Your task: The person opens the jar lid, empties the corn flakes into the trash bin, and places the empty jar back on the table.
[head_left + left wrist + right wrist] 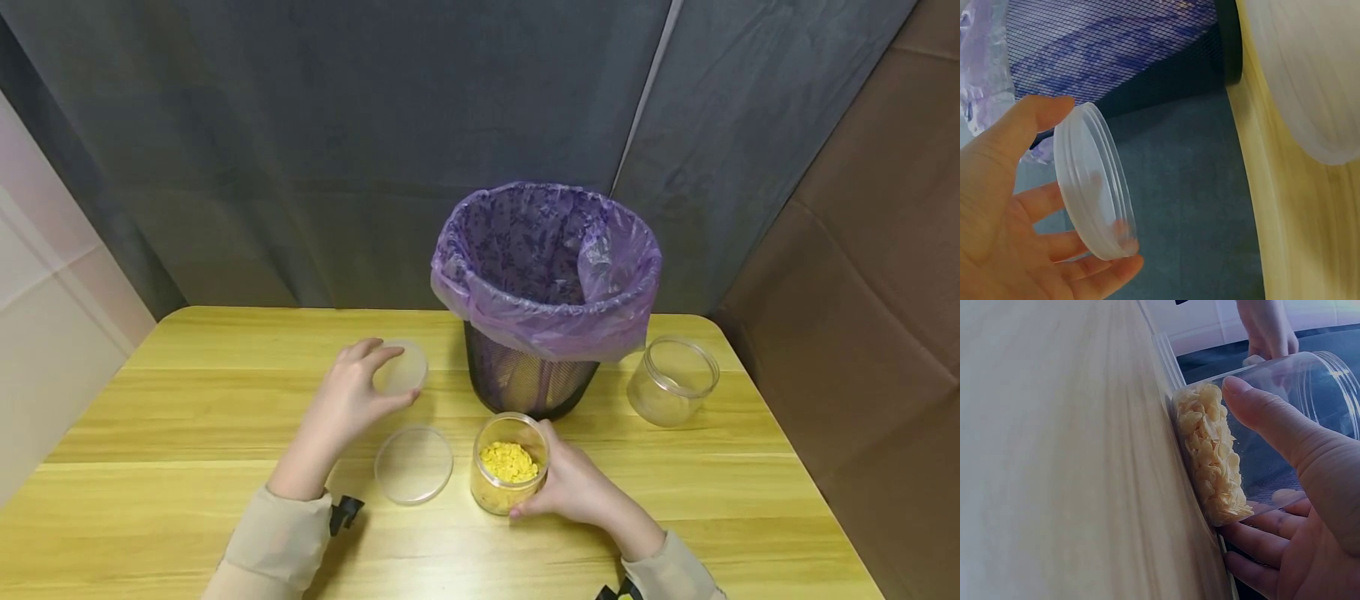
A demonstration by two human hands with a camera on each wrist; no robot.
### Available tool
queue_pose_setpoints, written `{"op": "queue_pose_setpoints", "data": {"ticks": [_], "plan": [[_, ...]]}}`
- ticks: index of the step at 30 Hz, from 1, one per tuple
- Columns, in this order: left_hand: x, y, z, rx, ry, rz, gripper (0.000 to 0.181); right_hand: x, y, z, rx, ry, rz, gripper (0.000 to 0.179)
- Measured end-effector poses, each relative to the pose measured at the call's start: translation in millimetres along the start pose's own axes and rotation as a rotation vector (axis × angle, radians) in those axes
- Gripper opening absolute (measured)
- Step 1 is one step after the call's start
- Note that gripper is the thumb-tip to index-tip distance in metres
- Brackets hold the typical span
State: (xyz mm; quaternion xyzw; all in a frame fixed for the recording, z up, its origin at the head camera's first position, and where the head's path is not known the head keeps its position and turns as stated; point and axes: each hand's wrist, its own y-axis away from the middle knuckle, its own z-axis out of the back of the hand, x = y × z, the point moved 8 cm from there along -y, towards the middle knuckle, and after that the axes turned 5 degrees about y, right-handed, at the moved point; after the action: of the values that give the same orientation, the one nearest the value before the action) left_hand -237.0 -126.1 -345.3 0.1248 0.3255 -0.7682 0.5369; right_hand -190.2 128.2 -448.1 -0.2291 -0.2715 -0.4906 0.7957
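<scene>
In the head view my left hand (348, 396) holds a round translucent lid (405, 371) by its edge, above the table left of the bin. The left wrist view shows this lid (1094, 187) tilted on its side, pinched between thumb and fingertips, its threaded rim visible. My right hand (576, 482) grips a clear jar (489, 497) that stands upright near the table's middle. Yellow flakes (510, 462) fill its lower part; the right wrist view shows them settled at the base. Between the hands a second clear lid (414, 467) lies flat on the table.
A black mesh bin (498, 379) lined with a purple plastic bag (555, 329) stands behind the jar. Right of it is another clear jar (663, 398), lidless, with nothing visible inside. Behind the wooden table (225, 400) hangs a dark grey curtain (300, 150).
</scene>
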Motion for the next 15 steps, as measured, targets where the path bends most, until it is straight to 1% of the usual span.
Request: {"op": "queue_pose_setpoints", "data": {"ticks": [8,11,15], "plan": [[11.7,-0.1,-5.8,0.06,-0.006,0.04,0.066,1,0.0,0,-0.006,0.001,0.028,0.101],[16.4,-0.4,-8.0,0.073,-0.012,0.049,0.067,0,-0.3,-1,-0.007,0.001,0.032,0.101],[23.5,-0.2,-11.2,0.096,-0.022,0.076,0.066,-1,-0.5,-1,-0.008,0.001,0.028,0.1]]}}
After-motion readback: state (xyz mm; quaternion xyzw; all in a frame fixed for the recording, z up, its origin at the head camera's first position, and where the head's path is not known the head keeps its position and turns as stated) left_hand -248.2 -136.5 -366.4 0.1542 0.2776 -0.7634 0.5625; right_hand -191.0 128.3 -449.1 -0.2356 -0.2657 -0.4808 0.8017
